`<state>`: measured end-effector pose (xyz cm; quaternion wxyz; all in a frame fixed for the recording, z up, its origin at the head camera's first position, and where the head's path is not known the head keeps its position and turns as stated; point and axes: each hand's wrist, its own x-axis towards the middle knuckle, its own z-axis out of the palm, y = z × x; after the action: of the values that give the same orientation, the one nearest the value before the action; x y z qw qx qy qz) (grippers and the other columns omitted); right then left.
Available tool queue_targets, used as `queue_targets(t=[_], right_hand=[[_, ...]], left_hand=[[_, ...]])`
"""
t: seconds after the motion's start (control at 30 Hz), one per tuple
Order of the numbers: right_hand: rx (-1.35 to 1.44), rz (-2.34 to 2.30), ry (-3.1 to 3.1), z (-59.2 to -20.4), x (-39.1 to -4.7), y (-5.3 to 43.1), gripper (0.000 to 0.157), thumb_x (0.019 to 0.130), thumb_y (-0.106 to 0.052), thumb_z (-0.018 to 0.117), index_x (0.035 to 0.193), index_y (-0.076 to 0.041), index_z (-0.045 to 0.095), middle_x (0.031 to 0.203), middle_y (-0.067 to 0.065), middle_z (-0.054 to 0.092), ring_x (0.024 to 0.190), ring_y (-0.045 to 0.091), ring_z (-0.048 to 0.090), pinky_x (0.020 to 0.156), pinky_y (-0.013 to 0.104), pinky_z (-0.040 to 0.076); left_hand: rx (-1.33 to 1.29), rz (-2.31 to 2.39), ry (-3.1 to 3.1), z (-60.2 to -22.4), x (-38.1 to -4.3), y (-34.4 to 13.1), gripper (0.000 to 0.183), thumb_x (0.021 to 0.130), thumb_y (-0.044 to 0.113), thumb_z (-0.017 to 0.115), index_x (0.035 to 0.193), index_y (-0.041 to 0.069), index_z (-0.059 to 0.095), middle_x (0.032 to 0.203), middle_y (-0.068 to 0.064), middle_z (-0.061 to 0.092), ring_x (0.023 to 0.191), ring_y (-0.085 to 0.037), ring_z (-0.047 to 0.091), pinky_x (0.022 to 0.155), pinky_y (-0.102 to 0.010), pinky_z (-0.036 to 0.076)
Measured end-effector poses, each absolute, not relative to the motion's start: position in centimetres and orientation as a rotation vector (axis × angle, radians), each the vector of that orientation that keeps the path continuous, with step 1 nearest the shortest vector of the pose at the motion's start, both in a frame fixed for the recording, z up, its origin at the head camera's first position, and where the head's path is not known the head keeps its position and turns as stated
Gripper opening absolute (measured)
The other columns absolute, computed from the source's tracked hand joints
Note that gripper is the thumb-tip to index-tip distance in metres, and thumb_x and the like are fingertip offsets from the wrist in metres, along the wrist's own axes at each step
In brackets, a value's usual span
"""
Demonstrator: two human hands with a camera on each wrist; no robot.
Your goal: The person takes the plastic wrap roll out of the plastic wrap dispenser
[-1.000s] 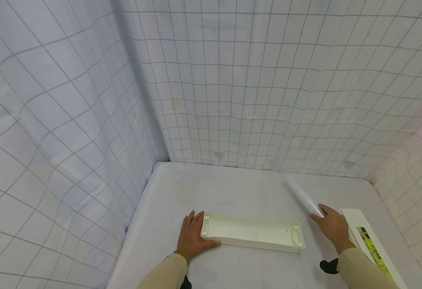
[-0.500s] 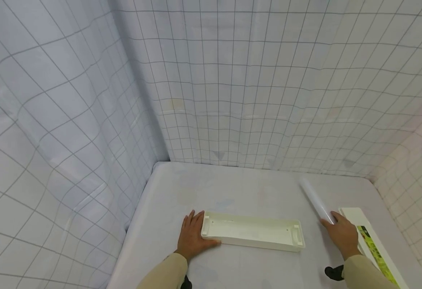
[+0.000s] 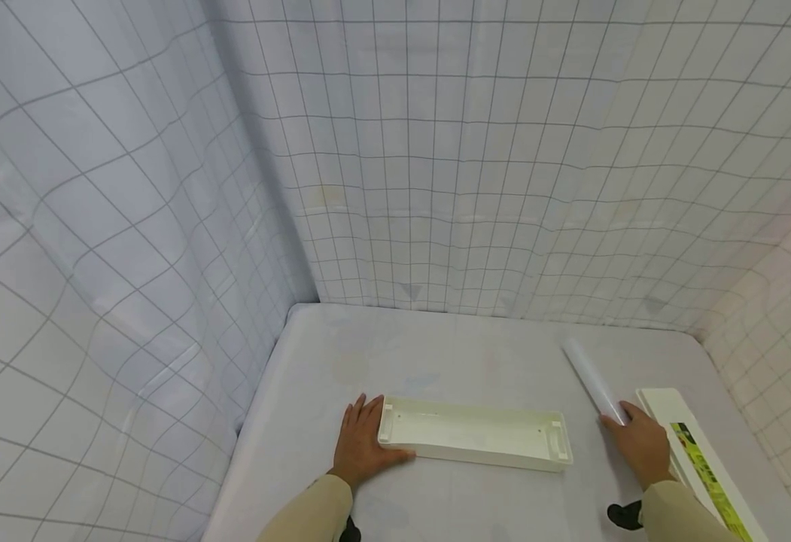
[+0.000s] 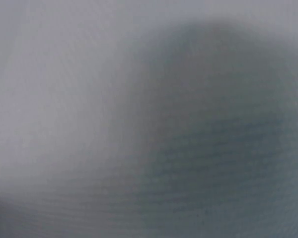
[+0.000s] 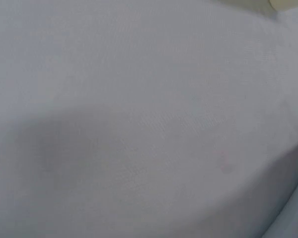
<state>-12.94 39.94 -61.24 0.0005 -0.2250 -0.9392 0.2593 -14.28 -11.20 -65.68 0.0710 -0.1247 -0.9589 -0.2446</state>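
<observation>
A long, open cream plastic box (image 3: 470,455) lies crosswise on the white-covered table. Against its left end rests my left hand (image 3: 361,444), fingers extended by the short side and thumb along the near wall. My right hand (image 3: 641,446) grips the near end of a shiny whitish roll (image 3: 594,380), which looks like cling film. The roll points away and to the left, beyond the box's right end; I cannot tell whether it touches the table. The left wrist view is blurred, and neither wrist view shows a hand.
To the right of my right hand lies a long white lid-like piece (image 3: 669,406) with a green and yellow label (image 3: 710,482). Grid-patterned white curtains (image 3: 436,188) stand at the back and both sides of the table (image 3: 395,346).
My right hand has moved right and a little nearer with the roll, mostly in the first half second, and now stays almost still. The left hand and box have kept their place.
</observation>
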Motion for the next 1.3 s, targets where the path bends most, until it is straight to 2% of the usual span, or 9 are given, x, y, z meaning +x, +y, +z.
queue_targets(t=[0.3, 0.5, 0.73, 0.97, 1.13, 1.3], right_hand=[[-0.829, 0.923, -2.983, -61.0, -13.1, 39.2, 0.077, 0.096, -0.038, 0.067, 0.147, 0.011, 0.039, 0.150, 0.038, 0.040, 0.133, 0.056, 0.045, 0.108, 0.067, 0.043], [-0.813, 0.886, -3.003, -60.6, -13.3, 38.7, 0.077, 0.095, -0.039, 0.068, 0.147, 0.011, 0.039, 0.149, 0.039, 0.041, 0.129, 0.055, 0.049, 0.104, 0.066, 0.046], [-0.826, 0.869, -3.032, -60.5, -13.5, 38.4, 0.084, 0.093, -0.042, 0.070, 0.148, 0.011, 0.036, 0.150, 0.038, 0.040, 0.131, 0.056, 0.046, 0.108, 0.067, 0.043], [-0.713, 0.772, -3.087, -60.5, -14.1, 38.8, 0.087, 0.093, -0.046, 0.069, 0.149, 0.012, 0.036, 0.150, 0.038, 0.040, 0.137, 0.055, 0.043, 0.112, 0.066, 0.040], [-0.477, 0.680, -3.141, -59.5, -14.4, 38.8, 0.091, 0.094, -0.052, 0.066, 0.150, 0.012, 0.034, 0.149, 0.039, 0.041, 0.133, 0.057, 0.044, 0.105, 0.069, 0.044], [-0.266, 0.603, -3.157, -57.9, -15.1, 38.1, 0.089, 0.095, -0.051, 0.065, 0.152, 0.009, 0.034, 0.150, 0.041, 0.039, 0.131, 0.060, 0.044, 0.097, 0.070, 0.048]], left_hand=[[-0.355, -0.756, -2.921, -65.3, -14.2, -11.4, 0.117, 0.061, 0.086, 0.074, 0.152, 0.018, 0.047, 0.155, -0.003, 0.051, 0.154, -0.035, 0.032, 0.129, -0.057, 0.019], [-0.357, -0.743, -2.930, -65.4, -14.1, -11.5, 0.116, 0.061, 0.086, 0.074, 0.151, 0.018, 0.048, 0.155, -0.003, 0.051, 0.153, -0.036, 0.032, 0.128, -0.058, 0.021], [-0.390, -0.747, -2.904, -65.5, -14.2, -11.8, 0.115, 0.061, 0.086, 0.075, 0.149, 0.017, 0.049, 0.156, -0.005, 0.049, 0.152, -0.038, 0.032, 0.126, -0.061, 0.022], [-0.454, -0.737, -2.949, -65.2, -14.6, -12.1, 0.124, 0.059, 0.085, 0.077, 0.155, 0.014, 0.043, 0.160, -0.006, 0.044, 0.154, -0.039, 0.028, 0.127, -0.061, 0.021], [-0.534, -0.720, -2.960, -65.3, -15.2, -13.0, 0.130, 0.059, 0.083, 0.079, 0.156, 0.007, 0.038, 0.161, -0.013, 0.041, 0.153, -0.043, 0.029, 0.124, -0.064, 0.024], [-0.574, -0.680, -3.083, -64.6, -15.8, -14.8, 0.134, 0.059, 0.083, 0.079, 0.159, 0.007, 0.033, 0.165, -0.015, 0.035, 0.155, -0.041, 0.028, 0.126, -0.062, 0.024]])
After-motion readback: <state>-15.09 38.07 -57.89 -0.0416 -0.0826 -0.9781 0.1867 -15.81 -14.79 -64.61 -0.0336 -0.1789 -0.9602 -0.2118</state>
